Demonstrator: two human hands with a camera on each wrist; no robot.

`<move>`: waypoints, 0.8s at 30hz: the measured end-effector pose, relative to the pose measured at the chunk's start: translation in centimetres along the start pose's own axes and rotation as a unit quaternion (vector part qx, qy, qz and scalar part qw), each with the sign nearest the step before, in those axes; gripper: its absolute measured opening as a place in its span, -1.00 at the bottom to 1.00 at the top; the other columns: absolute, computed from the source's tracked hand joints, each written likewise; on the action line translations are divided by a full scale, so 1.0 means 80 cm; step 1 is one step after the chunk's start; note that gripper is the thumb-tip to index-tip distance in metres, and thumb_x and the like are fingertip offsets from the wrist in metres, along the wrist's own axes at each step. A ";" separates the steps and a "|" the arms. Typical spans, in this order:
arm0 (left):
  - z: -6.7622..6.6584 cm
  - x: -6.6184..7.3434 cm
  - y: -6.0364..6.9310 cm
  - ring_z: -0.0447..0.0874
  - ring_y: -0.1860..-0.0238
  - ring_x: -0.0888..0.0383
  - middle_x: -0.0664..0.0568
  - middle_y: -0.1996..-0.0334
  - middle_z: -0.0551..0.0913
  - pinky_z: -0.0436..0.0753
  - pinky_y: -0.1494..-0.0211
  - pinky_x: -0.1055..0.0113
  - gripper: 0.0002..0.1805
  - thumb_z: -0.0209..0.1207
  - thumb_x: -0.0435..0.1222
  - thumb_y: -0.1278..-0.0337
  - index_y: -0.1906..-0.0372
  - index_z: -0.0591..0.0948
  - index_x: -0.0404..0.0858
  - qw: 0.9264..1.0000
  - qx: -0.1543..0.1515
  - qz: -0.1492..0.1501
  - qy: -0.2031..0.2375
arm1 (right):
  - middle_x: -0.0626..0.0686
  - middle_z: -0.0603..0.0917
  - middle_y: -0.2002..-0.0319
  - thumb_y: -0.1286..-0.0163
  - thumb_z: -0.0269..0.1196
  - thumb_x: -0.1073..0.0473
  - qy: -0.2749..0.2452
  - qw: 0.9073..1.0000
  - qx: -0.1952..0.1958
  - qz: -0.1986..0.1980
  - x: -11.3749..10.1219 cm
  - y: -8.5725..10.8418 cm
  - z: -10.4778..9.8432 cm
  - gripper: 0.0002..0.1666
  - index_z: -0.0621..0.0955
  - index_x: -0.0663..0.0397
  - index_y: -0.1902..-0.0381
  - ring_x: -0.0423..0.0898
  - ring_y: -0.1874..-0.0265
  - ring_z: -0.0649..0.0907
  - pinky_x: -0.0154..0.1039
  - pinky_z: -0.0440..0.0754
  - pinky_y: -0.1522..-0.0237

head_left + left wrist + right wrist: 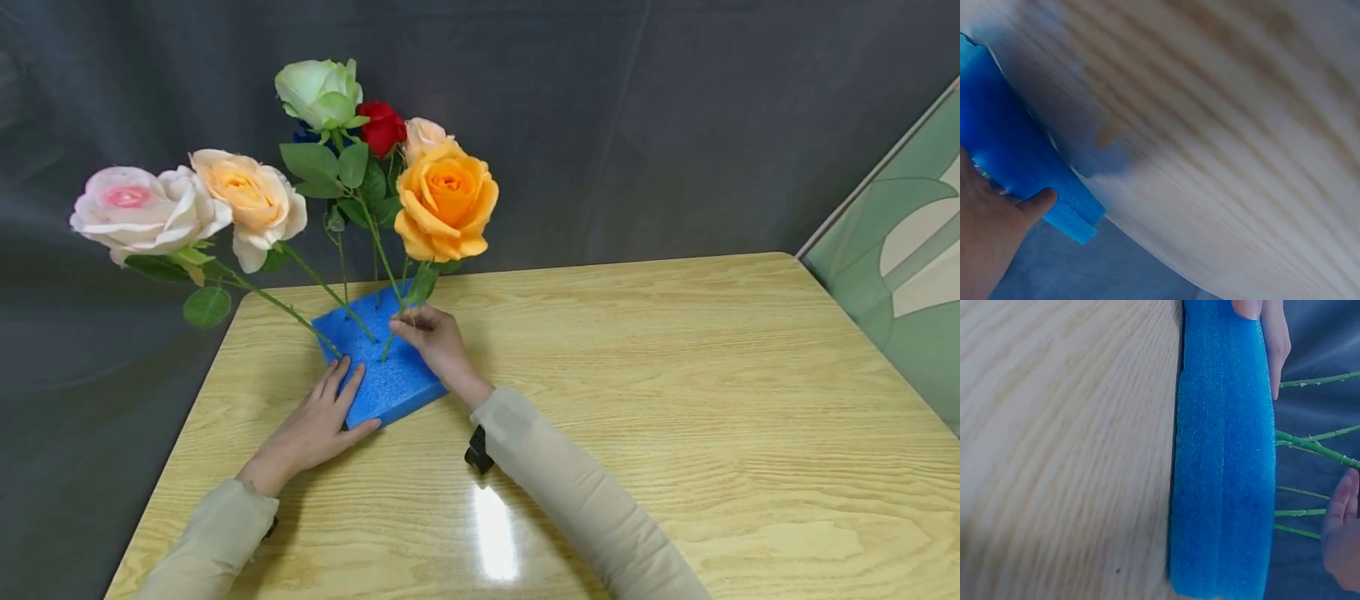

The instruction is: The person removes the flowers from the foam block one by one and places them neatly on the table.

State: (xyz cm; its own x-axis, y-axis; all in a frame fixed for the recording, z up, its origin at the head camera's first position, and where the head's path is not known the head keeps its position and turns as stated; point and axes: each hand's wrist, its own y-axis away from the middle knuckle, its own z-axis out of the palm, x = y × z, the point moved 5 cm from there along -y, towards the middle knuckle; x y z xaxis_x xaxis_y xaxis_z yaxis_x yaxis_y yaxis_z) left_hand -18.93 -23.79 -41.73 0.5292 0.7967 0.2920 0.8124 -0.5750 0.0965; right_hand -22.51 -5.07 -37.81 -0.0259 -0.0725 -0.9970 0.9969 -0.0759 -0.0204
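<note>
A blue foam block lies on the table with several artificial roses standing in it. My right hand pinches a green stem low down, just above the foam; it appears to belong to the orange rose. My left hand rests on the block's near left part, its fingers spread on top and the thumb along the front edge. In the left wrist view, that thumb lies against the foam block. The right wrist view shows the block's side and my right hand at a stem.
A pink-white rose and a peach rose lean left. A pale green rose, a red rose and a smaller peach rose stand behind. Beyond the wooden table hangs a dark curtain.
</note>
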 end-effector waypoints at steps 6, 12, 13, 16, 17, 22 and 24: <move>-0.001 0.002 -0.002 -0.16 -0.49 -0.37 -0.36 -0.49 -0.10 0.17 -0.42 -0.24 -0.05 0.04 0.15 -0.26 -0.48 0.02 -0.40 1.000 0.002 -0.002 -0.001 | 0.22 0.72 0.07 -0.28 0.29 0.25 0.020 1.000 -0.003 -0.018 -0.008 0.001 -0.003 -0.80 0.68 0.31 0.22 -0.23 0.23 0.66 -0.47 0.57 0.20; -0.001 0.003 -0.004 -0.10 -0.47 -0.37 -0.38 -0.48 -0.04 0.22 -0.40 -0.22 -0.05 0.08 0.14 -0.24 -0.46 0.06 -0.43 1.000 0.010 0.003 -0.018 | 0.28 0.64 -0.06 -0.36 0.19 0.28 -0.021 1.000 -0.010 -0.015 -0.017 -0.006 -0.014 -0.73 0.61 0.42 0.09 -0.38 0.30 0.63 -0.20 0.65 -0.02; -0.002 0.003 -0.004 -0.09 -0.47 -0.37 -0.38 -0.47 -0.04 0.22 -0.40 -0.22 -0.05 0.08 0.14 -0.24 -0.46 0.07 -0.43 1.000 0.011 0.004 -0.019 | 0.31 0.63 -0.07 -0.37 0.18 0.30 -0.033 0.999 -0.008 -0.011 -0.017 -0.008 -0.017 -0.73 0.60 0.44 0.09 -0.38 0.31 0.63 -0.11 0.64 -0.07; -0.001 0.002 -0.003 -0.08 -0.47 -0.36 -0.38 -0.47 -0.03 0.22 -0.40 -0.22 -0.05 0.08 0.14 -0.24 -0.46 0.07 -0.43 1.000 0.012 0.003 -0.020 | 0.33 0.61 -0.09 -0.38 0.15 0.32 -0.050 0.999 0.003 -0.003 -0.019 -0.009 -0.027 -0.74 0.58 0.45 0.07 -0.38 0.32 0.63 0.10 0.55 -0.15; 0.000 0.002 -0.003 -0.08 -0.47 -0.36 -0.38 -0.47 -0.03 0.22 -0.41 -0.22 -0.05 0.08 0.15 -0.24 -0.46 0.07 -0.42 1.000 0.012 0.002 -0.021 | 0.34 0.60 -0.10 -0.39 0.15 0.33 -0.056 0.998 0.006 0.000 -0.019 -0.010 -0.031 -0.74 0.58 0.46 0.07 -0.38 0.32 0.63 0.11 0.53 -0.17; 0.001 0.001 -0.003 -0.09 -0.48 -0.35 -0.37 -0.48 -0.05 0.20 -0.42 -0.21 -0.05 0.07 0.15 -0.24 -0.47 0.06 -0.41 1.000 0.010 0.001 -0.022 | 0.35 0.61 -0.06 -0.38 0.13 0.37 -0.077 0.997 0.026 0.004 -0.020 -0.013 -0.044 -0.76 0.56 0.49 0.09 -0.38 0.34 0.62 0.10 0.54 -0.17; 0.001 0.001 -0.003 -0.11 -0.48 -0.35 -0.37 -0.48 -0.06 0.19 -0.42 -0.21 -0.05 0.07 0.15 -0.24 -0.47 0.06 -0.41 1.000 0.009 0.001 -0.020 | 0.31 0.65 0.00 -0.37 0.13 0.39 -0.086 0.996 0.035 0.001 -0.021 -0.013 -0.049 -0.78 0.56 0.48 0.11 -0.37 0.35 0.63 0.04 0.58 -0.14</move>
State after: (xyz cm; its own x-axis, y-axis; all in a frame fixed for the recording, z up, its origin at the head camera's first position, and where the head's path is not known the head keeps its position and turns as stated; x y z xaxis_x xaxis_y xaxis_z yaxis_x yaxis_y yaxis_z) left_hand -19.04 -23.57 -41.79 0.5400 0.8028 0.2530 0.8154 -0.5734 0.0791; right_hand -23.23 -0.93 -36.38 -0.0414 -0.2413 -0.9696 0.9896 -0.1436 -0.0065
